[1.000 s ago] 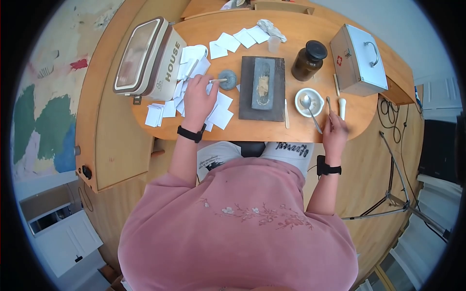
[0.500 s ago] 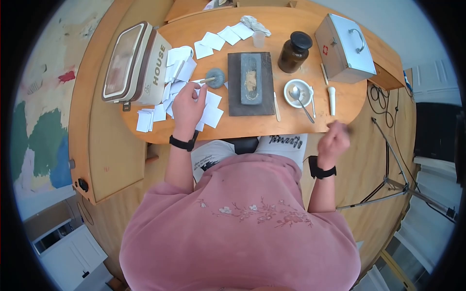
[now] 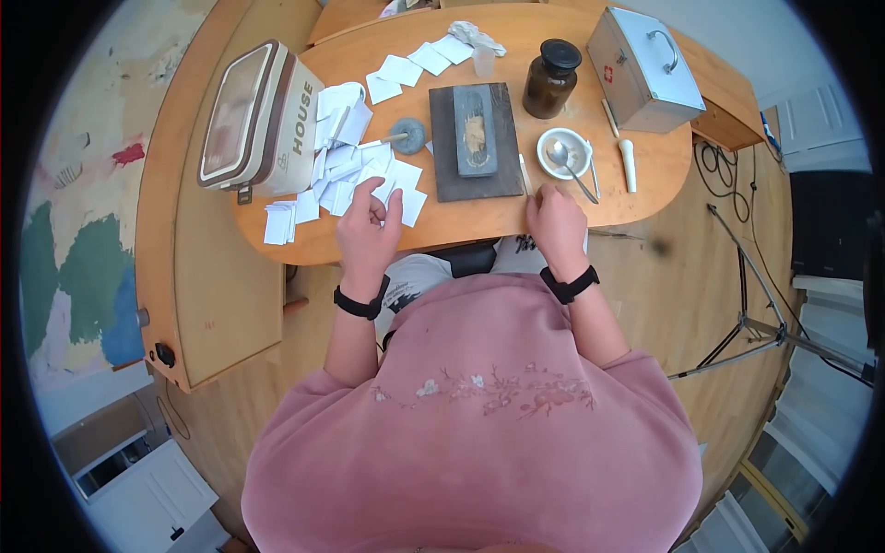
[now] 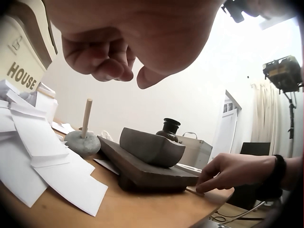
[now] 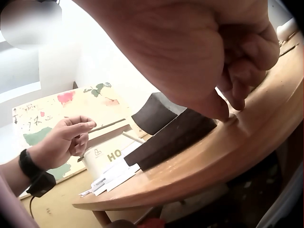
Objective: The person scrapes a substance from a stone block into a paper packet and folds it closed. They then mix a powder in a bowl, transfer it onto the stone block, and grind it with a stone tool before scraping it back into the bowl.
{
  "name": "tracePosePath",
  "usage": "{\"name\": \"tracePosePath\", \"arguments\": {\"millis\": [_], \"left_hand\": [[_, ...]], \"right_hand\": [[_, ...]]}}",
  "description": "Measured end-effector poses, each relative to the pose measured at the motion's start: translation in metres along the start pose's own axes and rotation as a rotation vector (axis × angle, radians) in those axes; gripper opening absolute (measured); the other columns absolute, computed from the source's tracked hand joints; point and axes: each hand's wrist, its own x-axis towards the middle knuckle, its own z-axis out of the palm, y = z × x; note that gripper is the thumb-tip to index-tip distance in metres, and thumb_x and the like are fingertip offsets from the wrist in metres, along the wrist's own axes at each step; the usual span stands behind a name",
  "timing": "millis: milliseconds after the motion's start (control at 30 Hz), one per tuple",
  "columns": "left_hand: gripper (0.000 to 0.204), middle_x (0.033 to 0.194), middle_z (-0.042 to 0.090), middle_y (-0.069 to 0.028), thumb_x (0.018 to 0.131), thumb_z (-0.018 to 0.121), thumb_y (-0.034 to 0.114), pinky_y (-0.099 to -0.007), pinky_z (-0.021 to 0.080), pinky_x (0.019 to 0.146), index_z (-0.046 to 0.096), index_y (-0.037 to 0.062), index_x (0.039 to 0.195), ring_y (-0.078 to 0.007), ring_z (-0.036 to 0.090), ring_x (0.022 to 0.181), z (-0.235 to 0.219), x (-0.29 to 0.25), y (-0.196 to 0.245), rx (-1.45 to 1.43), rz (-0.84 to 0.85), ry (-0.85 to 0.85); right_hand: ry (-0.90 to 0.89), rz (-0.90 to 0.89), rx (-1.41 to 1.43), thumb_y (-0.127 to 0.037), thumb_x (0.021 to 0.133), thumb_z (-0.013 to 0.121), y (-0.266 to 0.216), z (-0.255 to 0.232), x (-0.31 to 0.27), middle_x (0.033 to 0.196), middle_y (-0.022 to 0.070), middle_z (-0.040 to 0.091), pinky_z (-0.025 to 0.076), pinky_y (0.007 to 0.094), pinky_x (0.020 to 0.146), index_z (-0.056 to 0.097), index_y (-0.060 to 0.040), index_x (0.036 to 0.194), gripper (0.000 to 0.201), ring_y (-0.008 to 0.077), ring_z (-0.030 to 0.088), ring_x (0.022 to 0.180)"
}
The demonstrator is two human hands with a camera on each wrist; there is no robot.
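My right hand is at the table's front edge, its thumb and fingertips pinching the near end of a flat wooden stick. The stick lies along the right side of a dark board. On that board stands a grey trough-like stone block with tan powder in its hollow. My left hand hovers over the front edge with loosely bent fingers and nothing in them. Beyond it are scattered white papers and a round grey stone with a wooden rod standing up from it.
A white bowl holds a metal spoon, and a white pestle lies to its right. Behind are a brown jar and a silver first-aid case. A cream HOUSE box stands at the left.
My right hand has let go of a thin tool beside the bowl and moved left to the wooden stick. My left hand has drawn back from the stone's rod toward the front edge.
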Motion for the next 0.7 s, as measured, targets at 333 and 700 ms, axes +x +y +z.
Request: {"name": "tracePosePath", "arguments": {"millis": [333, 700], "left_hand": [[0.028, 0.065, 0.05, 0.0013, 0.1, 0.087, 0.011, -0.0284, 0.038, 0.055, 0.072, 0.0034, 0.124, -0.0082, 0.046, 0.057, -0.007, -0.01, 0.018, -0.015, 0.062, 0.072], [0.034, 0.075, 0.061, -0.0043, 0.101, 0.085, 0.017, -0.0353, 0.047, 0.058, 0.073, 0.0047, 0.13, -0.0177, 0.055, 0.059, -0.019, -0.012, 0.013, 0.018, 0.034, 0.085]], "right_hand": [[-0.072, 0.05, -0.08, -0.019, 0.093, 0.071, -0.01, 0.001, 0.006, 0.092, 0.0283, 0.078, 0.064, 0.0556, 0.072, 0.073, 0.0019, 0.089, 0.021, 0.0466, 0.078, 0.08], [0.136, -0.022, 0.051, -0.019, 0.099, 0.073, -0.01, -0.038, 0.005, 0.09, 0.0215, 0.077, 0.06, 0.0547, 0.07, 0.071, -0.0014, 0.094, 0.019, 0.0451, 0.076, 0.081]]}}
